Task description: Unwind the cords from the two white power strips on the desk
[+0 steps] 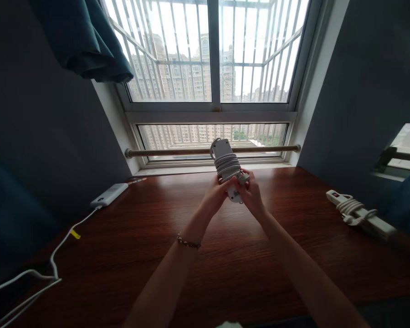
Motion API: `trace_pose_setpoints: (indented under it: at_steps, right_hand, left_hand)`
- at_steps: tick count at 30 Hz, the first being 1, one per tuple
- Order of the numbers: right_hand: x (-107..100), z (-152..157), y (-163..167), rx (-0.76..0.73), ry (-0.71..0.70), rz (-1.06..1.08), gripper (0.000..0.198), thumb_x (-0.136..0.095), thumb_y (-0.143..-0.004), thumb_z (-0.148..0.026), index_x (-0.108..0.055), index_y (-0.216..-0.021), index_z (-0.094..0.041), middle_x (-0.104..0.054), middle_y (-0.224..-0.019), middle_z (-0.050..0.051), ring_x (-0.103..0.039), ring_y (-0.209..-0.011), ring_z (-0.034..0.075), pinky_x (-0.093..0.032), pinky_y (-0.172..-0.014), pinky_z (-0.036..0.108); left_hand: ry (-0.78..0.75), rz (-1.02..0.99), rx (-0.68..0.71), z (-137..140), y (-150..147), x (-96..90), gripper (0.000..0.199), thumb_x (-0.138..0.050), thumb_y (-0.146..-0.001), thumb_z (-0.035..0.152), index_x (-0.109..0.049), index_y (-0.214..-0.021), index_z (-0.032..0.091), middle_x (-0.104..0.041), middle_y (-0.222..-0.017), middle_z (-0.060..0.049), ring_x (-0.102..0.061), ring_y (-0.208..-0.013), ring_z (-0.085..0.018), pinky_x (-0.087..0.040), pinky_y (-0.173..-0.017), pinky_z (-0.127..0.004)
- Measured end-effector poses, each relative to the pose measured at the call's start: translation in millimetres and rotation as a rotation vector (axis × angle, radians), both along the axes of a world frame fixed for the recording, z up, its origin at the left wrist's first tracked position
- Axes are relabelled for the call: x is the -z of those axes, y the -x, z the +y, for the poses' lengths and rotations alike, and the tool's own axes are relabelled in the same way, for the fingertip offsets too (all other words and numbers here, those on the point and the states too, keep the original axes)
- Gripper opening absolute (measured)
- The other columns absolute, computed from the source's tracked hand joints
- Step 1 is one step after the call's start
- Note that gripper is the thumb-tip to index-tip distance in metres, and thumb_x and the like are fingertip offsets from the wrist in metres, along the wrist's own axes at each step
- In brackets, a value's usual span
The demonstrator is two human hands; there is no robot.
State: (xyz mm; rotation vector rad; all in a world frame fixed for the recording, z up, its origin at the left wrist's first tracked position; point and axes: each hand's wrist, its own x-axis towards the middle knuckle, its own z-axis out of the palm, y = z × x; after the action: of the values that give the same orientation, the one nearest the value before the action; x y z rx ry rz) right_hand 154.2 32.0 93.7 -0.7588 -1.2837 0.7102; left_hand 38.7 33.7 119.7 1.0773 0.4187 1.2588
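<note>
- The bench (pixel 157 218) lies below; work over it.
- Your white power strip (pixel 222 146) is held up above the bench, its far end slanting left; steady it.
- Your left hand (pixel 215 193) is clamped on the strip's near half; let it bear the weight.
- Your right hand (pixel 252 193) also clasps the near end, probably firmly, though the grip is partly hidden.
- The cord (pixel 227 163) circles the strip's middle; keep its turns snug.
- The plug (pixel 243 178) sits against your right hand; guard it against snagging.
</note>
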Motion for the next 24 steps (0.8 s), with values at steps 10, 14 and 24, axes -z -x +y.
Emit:
trace_pose_setpoints:
  at_steps: [10,14,24]
  right_hand:
    - [-38.7,27.4,15.6,-0.092,-0.162,0.075,0.038,-0.056,-0.078,-0.042,-0.062,-0.107,-0.018,-0.068,-0.093,0.006,-0.063,-0.079,0.018,-0.05,-0.066,0.029]
    - [-38.3,15.7,24.8,0.026,-0.169,0.096,0.045,-0.068,-0.069,-0.033,-0.059,-0.111,-0.019,-0.066,-0.095,0.005,-0.062,-0.084,0.019,-0.05,-0.073,0.03]
    - [-21.6,2.7,21.9,0.184,-0.345,-0.049,0.04,-0.067,-0.07,-0.02,-0.061,-0.109,-0.027,-0.063,-0.1,0.005,-0.059,-0.092,0.022,-0.047,-0.084,0.038]
  left_hand:
    - [0.01,0.012,-0.027,20.6,33.4,-36.9,0.041,-0.064,-0.074,0.04,-0.062,-0.102,0.011,-0.067,-0.093,-0.012,-0.063,-0.081,-0.021,-0.05,-0.069,-0.03]
    - [0.027,0.008,0.059,14.6,31.2,-36.6,0.047,-0.061,-0.075,0.045,-0.06,-0.109,0.013,-0.066,-0.1,-0.012,-0.063,-0.088,-0.023,-0.05,-0.074,-0.031]
    - [0.017,0.2,0.02,11.9,38.6,-38.5,0.045,-0.069,-0.066,0.043,-0.066,-0.094,0.008,-0.069,-0.08,-0.012,-0.064,-0.076,-0.022,-0.047,-0.067,-0.03]
